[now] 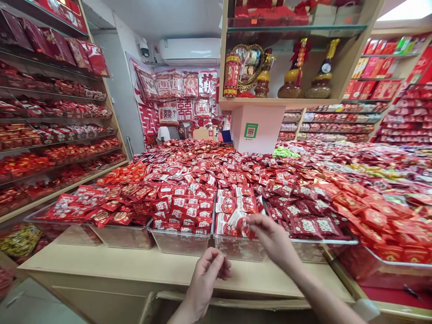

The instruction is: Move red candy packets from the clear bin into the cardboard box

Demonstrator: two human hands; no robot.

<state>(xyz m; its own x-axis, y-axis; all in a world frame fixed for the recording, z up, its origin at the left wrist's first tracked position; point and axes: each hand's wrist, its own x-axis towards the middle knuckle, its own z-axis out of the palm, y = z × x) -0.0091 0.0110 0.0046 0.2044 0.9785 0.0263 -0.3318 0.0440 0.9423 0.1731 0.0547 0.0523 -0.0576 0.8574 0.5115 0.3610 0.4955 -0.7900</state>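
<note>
My right hand (270, 234) pinches a small red and white candy packet (240, 221) between thumb and fingertips. The packet is tilted above a clear plastic bin (239, 249) filled with matching packets (225, 204) laid in rows. Lower and to the left, my left hand (209, 274) hovers over the counter's front edge. Its fingers are curled in, and nothing shows in them. Just beyond it stands another clear bin (182, 241) full of red packets (184, 211) with white labels.
More bins hold dark red packets (308, 216) and orange-red packets (378, 216) to the right. Below the wooden counter (111, 263) is an open cardboard box (243, 302). A display cabinet (290, 104) overhangs the bins. Stocked shelves (57, 114) line the left wall.
</note>
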